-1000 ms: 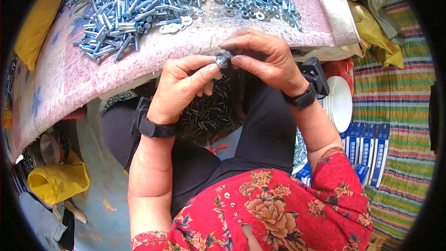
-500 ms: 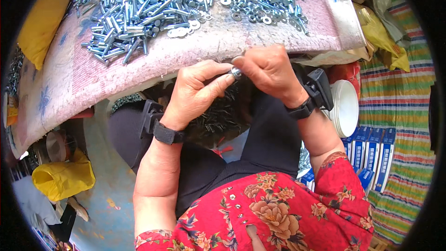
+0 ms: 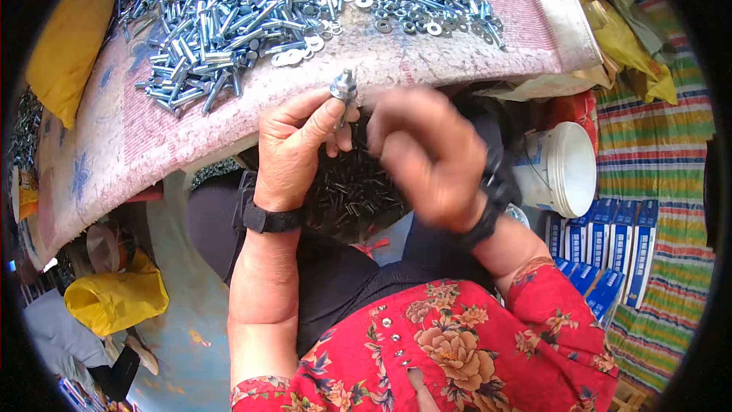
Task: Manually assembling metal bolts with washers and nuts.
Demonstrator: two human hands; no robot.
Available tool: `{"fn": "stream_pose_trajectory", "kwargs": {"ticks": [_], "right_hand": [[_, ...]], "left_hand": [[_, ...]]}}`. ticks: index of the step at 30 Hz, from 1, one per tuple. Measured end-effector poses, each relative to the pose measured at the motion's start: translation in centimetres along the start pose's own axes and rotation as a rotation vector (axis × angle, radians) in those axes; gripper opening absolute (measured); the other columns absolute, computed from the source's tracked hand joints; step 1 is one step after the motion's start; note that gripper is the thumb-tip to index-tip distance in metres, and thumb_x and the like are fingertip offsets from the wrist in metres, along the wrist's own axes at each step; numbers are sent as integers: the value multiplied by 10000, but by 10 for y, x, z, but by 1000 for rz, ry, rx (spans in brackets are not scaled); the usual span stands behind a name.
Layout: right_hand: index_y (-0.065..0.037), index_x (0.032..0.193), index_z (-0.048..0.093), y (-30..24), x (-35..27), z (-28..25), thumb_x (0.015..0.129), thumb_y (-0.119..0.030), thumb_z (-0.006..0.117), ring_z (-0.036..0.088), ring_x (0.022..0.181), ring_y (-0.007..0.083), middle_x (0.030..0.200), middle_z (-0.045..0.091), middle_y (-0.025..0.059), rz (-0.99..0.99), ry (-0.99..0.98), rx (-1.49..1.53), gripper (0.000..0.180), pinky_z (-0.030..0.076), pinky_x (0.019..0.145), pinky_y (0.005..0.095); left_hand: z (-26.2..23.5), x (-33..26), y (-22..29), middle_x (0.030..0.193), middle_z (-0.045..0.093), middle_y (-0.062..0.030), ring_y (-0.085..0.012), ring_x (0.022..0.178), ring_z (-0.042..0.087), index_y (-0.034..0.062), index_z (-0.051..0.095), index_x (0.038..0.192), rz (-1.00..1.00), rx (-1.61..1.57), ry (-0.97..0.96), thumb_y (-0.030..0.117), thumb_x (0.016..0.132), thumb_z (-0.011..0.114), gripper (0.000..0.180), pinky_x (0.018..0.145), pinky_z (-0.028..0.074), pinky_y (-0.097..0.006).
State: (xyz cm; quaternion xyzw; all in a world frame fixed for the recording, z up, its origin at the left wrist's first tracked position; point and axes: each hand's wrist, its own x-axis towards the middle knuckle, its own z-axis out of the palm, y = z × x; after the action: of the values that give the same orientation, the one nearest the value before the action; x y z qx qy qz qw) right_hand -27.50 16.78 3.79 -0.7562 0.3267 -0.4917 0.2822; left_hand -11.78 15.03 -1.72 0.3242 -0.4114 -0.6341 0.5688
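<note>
My left hand [image 3: 288, 151] pinches an expansion bolt [image 3: 344, 90] between thumb and fingers, just in front of the table's near edge. The bolt stands nearly upright, with a wider nut-and-washer part near its top. To its right, apart from it, is my right hand [image 3: 436, 159]; motion smears its fingers, so whether they hold anything does not show. Beyond both hands, a large heap of metal sleeves and bolts [image 3: 244, 15] lies on the cloth-covered table [image 3: 366, 69]. Flat washers [image 3: 293, 55] lie at the heap's near edge, and small nuts [image 3: 412, 27] at its right.
Below the table edge, between my knees, lie many dark bolts [image 3: 354, 191]. A white bucket [image 3: 572, 172] stands at right, near blue-and-white boxes [image 3: 610, 240] on a striped sheet [image 3: 659, 183]. Yellow bags [image 3: 118, 294] sit at lower left and upper right.
My hands have parted. The left has drawn back slightly left with the bolt now raised upright; the right has let go of it and swung lower, blurred.
</note>
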Motion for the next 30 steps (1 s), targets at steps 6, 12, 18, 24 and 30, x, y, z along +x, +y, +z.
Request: {"fn": "stream_pose_trajectory", "kwargs": {"ticks": [6, 12, 18, 24, 30], "right_hand": [[-22, 1010, 541, 36, 9, -19, 766, -37, 600, 583, 691, 268, 777, 566, 128, -5, -272, -77, 251, 454, 627, 327], [-26, 812, 483, 55, -27, -20, 842, -215, 560, 562, 584, 337, 638, 531, 153, 142, -288, -257, 207, 421, 491, 373], [-28, 718, 488, 89, -60, -33, 885, -322, 497, 528, 534, 340, 573, 484, 161, 395, -241, -380, 339, 385, 465, 376], [-19, 732, 528, 70, -51, -35, 836, -162, 577, 501, 479, 265, 580, 488, 127, 291, -267, -213, 184, 397, 466, 308], [-13, 742, 533, 64, -34, -20, 812, -141, 602, 517, 486, 251, 595, 506, 123, 192, -306, -173, 161, 401, 470, 304]], "left_hand": [[-2, -6, 4, 697, 600, -20, -52, 542, 513, 0, 614, 919, -200, 94, -197, 81, 828, 577, 127, 479, 385, -173], [5, -5, -19, 704, 586, -90, -198, 612, 589, 21, 603, 887, 510, 912, -300, 98, 754, 641, 158, 555, 463, -298], [1, 6, -1, 737, 572, -63, -246, 617, 581, 112, 620, 835, 544, 1351, 1, 212, 762, 649, 128, 527, 455, -349], [-43, 55, 14, 775, 605, -67, -276, 662, 600, 150, 631, 893, 414, 1842, 360, 259, 825, 551, 152, 547, 470, -370], [-52, 63, 17, 752, 626, -87, -288, 699, 614, 127, 599, 903, 323, 1897, 282, 263, 833, 531, 167, 577, 478, -390]]}}
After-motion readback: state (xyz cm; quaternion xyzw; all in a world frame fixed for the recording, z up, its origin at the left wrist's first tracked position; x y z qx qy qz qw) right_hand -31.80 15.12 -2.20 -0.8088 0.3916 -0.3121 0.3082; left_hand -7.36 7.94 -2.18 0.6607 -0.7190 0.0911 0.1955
